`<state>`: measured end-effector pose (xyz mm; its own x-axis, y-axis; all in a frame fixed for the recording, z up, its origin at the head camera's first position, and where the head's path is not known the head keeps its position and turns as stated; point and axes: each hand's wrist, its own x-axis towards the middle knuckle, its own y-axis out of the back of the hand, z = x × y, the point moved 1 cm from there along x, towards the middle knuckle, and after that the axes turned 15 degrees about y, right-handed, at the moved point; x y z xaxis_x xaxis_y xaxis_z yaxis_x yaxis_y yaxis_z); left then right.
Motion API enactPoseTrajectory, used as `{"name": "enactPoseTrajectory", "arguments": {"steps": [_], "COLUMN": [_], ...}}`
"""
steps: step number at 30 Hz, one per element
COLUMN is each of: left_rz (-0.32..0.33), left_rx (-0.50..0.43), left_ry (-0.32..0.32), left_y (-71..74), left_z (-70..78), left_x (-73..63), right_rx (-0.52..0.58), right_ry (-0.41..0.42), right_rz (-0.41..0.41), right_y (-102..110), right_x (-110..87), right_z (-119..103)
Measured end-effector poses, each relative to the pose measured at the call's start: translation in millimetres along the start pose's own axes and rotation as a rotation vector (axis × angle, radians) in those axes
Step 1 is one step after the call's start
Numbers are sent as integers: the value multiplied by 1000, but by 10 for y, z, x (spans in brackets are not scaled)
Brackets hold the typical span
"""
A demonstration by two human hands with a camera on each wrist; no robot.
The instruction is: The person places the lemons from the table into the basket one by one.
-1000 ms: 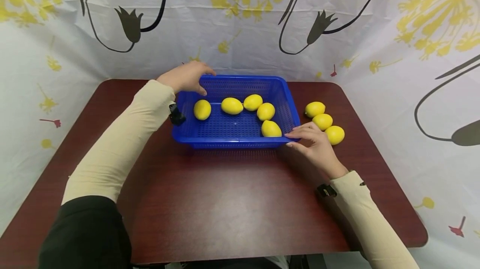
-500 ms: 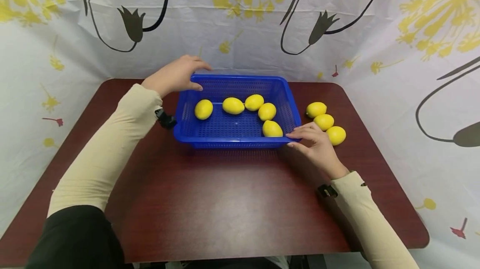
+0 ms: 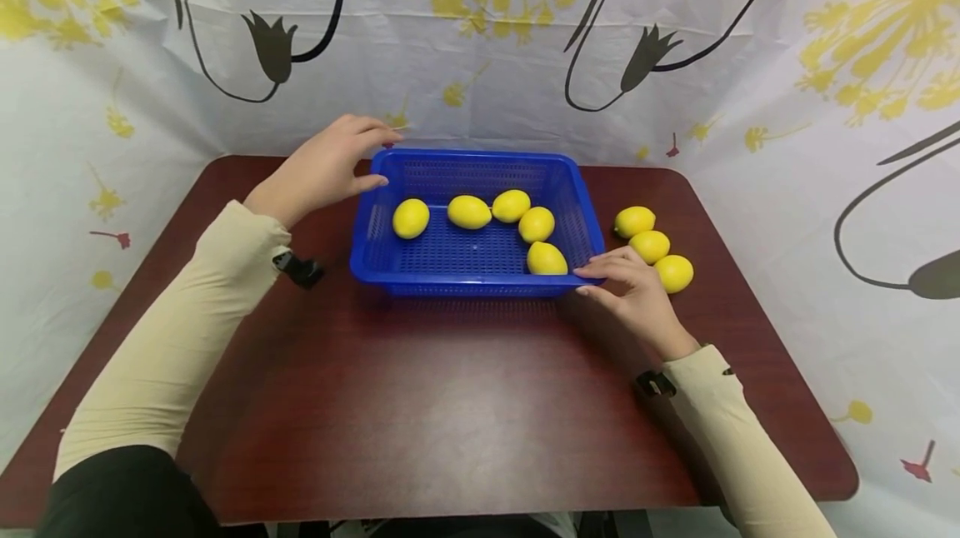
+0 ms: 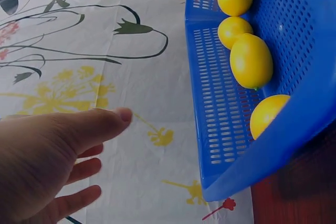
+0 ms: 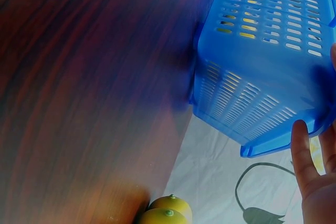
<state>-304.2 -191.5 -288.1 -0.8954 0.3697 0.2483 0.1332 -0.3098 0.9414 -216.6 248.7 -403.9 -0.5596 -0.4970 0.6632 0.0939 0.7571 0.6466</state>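
A blue plastic basket (image 3: 465,280) with perforated walls stands on the table, and several lemons (image 3: 469,212) lie in it. My right hand (image 3: 633,296) pinches the rim at its near right corner, fingers over the edge and thumb below. Beyond the far left corner, my left hand (image 3: 318,167) hovers with fingers and thumb spread, holding nothing. In the left wrist view, a gap shows between that hand (image 4: 58,156) and the basket (image 4: 220,103). Three more lemons (image 3: 649,246) sit in a slanting row to the right of the basket, close behind the right hand.
The dark red-brown table (image 3: 450,405) has rounded corners and ends at a near edge by the person's lap. A white cloth (image 3: 510,105) printed with yellow and grey flowers hangs behind and at both sides. Black wrist cameras (image 3: 298,269) are strapped to both wrists.
My left hand has moved left, away from the basket's far left corner, coming off over its rim. The right hand stays at the near right corner, and the basket and lemons look unmoved.
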Motion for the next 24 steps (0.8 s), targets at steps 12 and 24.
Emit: {"name": "enactPoseTrajectory", "arguments": {"steps": [12,24], "left_rz": [237,293], "left_rx": [-50,-45], "left_ry": [-150,-213], "left_y": [-9,-147], "left_z": [40,55], "left_x": [-408,-759], "right_rx": [-2,7], "right_ry": [-8,3], "right_rz": [9,10], "right_y": [-7,-15], "right_x": [10,-4], "right_z": [-43,-2]}}
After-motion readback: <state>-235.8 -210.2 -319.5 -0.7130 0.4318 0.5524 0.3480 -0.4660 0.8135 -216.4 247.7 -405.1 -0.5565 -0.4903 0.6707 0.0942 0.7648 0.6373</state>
